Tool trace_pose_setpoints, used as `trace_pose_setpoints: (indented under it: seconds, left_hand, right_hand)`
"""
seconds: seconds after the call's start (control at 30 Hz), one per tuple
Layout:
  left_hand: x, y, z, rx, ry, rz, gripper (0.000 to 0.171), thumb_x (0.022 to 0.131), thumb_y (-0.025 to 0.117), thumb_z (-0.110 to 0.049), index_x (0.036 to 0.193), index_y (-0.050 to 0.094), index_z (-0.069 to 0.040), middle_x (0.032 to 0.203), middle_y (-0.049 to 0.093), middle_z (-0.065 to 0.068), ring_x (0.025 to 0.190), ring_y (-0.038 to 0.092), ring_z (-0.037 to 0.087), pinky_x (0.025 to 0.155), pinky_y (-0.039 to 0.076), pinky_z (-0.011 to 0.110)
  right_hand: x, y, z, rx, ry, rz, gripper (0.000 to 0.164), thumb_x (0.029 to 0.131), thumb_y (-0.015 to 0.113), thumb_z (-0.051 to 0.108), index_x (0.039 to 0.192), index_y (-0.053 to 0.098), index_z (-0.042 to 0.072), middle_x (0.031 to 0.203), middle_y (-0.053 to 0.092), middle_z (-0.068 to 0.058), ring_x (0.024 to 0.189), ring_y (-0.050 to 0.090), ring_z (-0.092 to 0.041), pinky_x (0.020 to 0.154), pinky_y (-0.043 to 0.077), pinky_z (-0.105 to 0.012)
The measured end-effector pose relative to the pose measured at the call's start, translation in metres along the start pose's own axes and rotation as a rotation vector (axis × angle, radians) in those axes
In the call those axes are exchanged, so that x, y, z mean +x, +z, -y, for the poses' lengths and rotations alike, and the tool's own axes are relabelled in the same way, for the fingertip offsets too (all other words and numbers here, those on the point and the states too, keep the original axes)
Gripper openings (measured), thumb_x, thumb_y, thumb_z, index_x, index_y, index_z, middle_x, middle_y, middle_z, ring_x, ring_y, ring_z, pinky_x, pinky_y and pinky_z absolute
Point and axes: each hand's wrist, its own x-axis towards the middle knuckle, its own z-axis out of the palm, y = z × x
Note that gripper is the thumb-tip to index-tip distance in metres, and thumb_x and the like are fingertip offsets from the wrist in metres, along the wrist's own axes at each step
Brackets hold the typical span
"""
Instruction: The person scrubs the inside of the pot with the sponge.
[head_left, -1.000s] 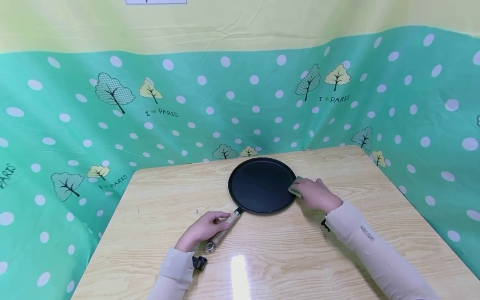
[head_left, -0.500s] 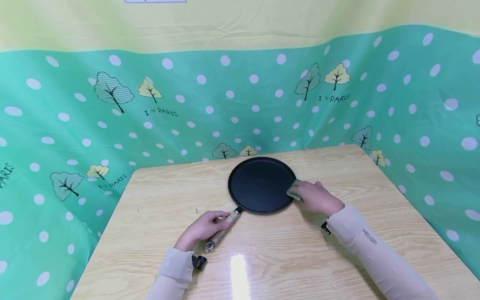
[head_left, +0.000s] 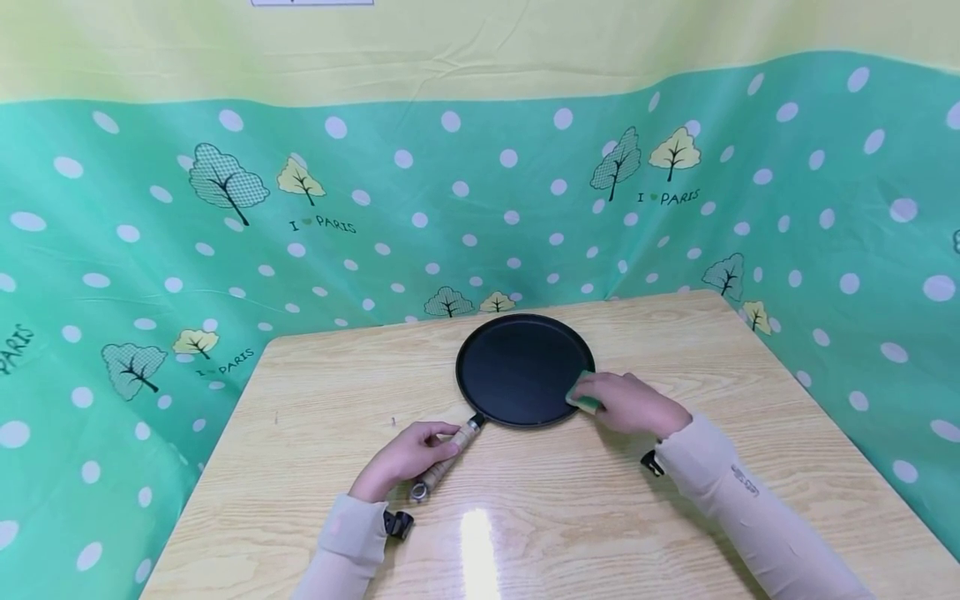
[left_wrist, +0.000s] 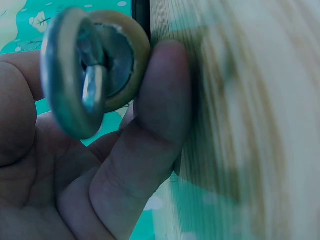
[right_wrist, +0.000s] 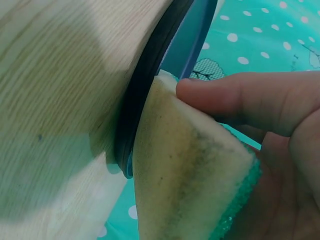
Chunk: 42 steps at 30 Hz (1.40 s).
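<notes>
A flat, round black pan (head_left: 521,367) lies on the wooden table, its wood-coloured handle (head_left: 444,469) slanting toward the front left. My left hand (head_left: 415,457) grips that handle. In the left wrist view the handle's metal end ring (left_wrist: 67,75) shows, with a finger and thumb around the handle. At the pan's right front rim, my right hand (head_left: 628,402) holds a sponge (head_left: 584,393). The right wrist view shows the sponge's pale, stained foam (right_wrist: 185,175) against the pan's rim (right_wrist: 137,115), the thumb pressing its edge and a green scouring layer on the far side.
The wooden table (head_left: 322,392) reaches back to a green polka-dot curtain (head_left: 360,275) that wraps behind and along both sides. Dark wrist mounts (head_left: 398,524) sit at the cuffs. A bright light reflection (head_left: 480,550) lies on the table's front part.
My right hand has slid the sponge along the pan's right rim, toward the front and slightly left. The left hand and the pan have stayed in place.
</notes>
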Motion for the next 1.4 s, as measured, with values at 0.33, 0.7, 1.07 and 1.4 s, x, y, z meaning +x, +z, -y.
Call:
trace_pose_setpoints:
  seconds: [0.33,0.7,1.07,1.4]
  left_hand:
    - [0.0,0.0,0.0,-0.002,-0.003,0.002,0.04,0.103,0.069,-0.014,0.139,0.065,0.004,0.085,0.055,0.005,0.076,0.049,0.019,0.069,0.041,0.032]
    - [-0.001,0.001,-0.001,-0.011,-0.004,0.006,0.041,0.103,0.069,-0.014,0.14,0.065,0.004,0.086,0.057,0.006,0.076,0.051,0.019,0.069,0.043,0.033]
    - [0.0,0.001,-0.001,-0.002,0.002,0.004,0.04,0.103,0.069,-0.014,0.139,0.065,0.004,0.083,0.055,0.004,0.074,0.049,0.018,0.068,0.041,0.031]
    - [0.0,0.001,-0.001,-0.005,0.0,0.004,0.04,0.103,0.069,-0.014,0.139,0.065,0.005,0.083,0.055,0.005,0.075,0.049,0.019,0.068,0.042,0.032]
  right_hand:
    - [-0.003,0.001,0.001,0.054,-0.044,0.008,0.033,0.096,0.067,-0.006,0.124,0.076,0.01,0.134,0.068,-0.011,0.129,0.061,-0.039,0.092,0.05,-0.066]
    - [-0.003,0.003,-0.005,0.151,-0.096,0.036,0.039,0.091,0.061,-0.014,0.125,0.073,0.001,0.137,0.065,-0.02,0.135,0.055,-0.047,0.109,0.043,-0.063]
    - [0.002,-0.003,-0.016,0.294,-0.12,0.129,0.042,0.091,0.055,-0.016,0.125,0.072,0.001,0.142,0.062,-0.024,0.139,0.049,-0.05,0.112,0.04,-0.063]
    - [0.007,-0.001,-0.025,0.406,-0.13,0.176,0.041,0.092,0.056,-0.013,0.125,0.073,0.005,0.144,0.062,-0.02,0.139,0.052,-0.044,0.115,0.039,-0.058]
